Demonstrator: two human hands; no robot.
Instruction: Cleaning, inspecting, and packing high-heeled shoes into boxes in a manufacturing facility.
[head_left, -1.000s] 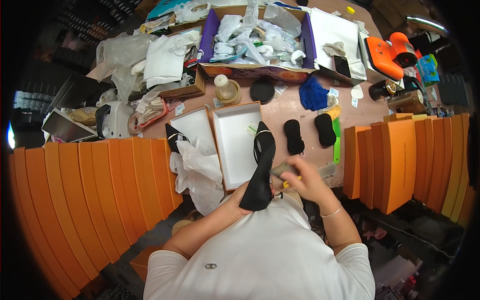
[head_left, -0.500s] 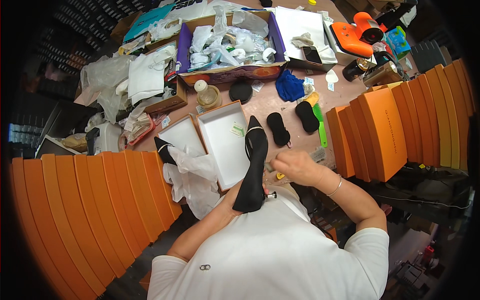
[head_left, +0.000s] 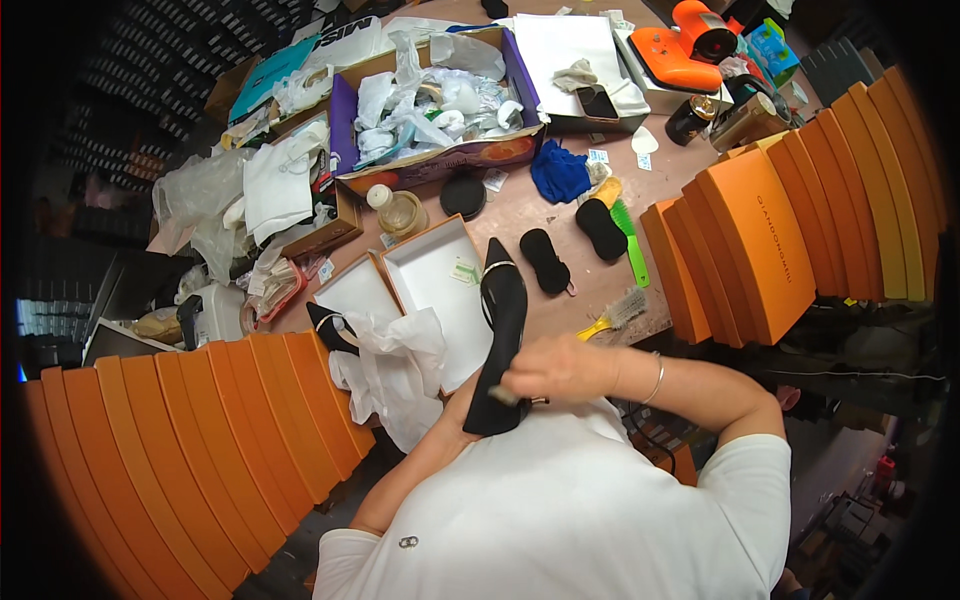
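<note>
In the head view, the left hand (head_left: 458, 408) gripped the heel end of 1 black pointed shoe (head_left: 505, 310) in front of the person's body, its fingertips hidden behind it. The toe pointed away, probably so the heel end lay within the right hand's reach. The right hand's (head_left: 565, 368) fingers were curled, apparently pinching a small pale piece (head_left: 505, 396) against or just over the shoe; contact could not be told.

The second shoe (head_left: 330, 328) lay beside crumpled tissue (head_left: 398, 365), seemingly set aside there in its wrapping.

The held shoe overlapped the right edge of the open box (head_left: 425, 265), at a height that could not be judged. To its right, tabletop (head_left: 548, 318) showed as far as the yellow-handled brush (head_left: 618, 312), giving the right hand sideways room; 2 black pads (head_left: 545, 262) bordered that space farther out. Stacked orange boxes (head_left: 755, 245) limited the far right.
</note>
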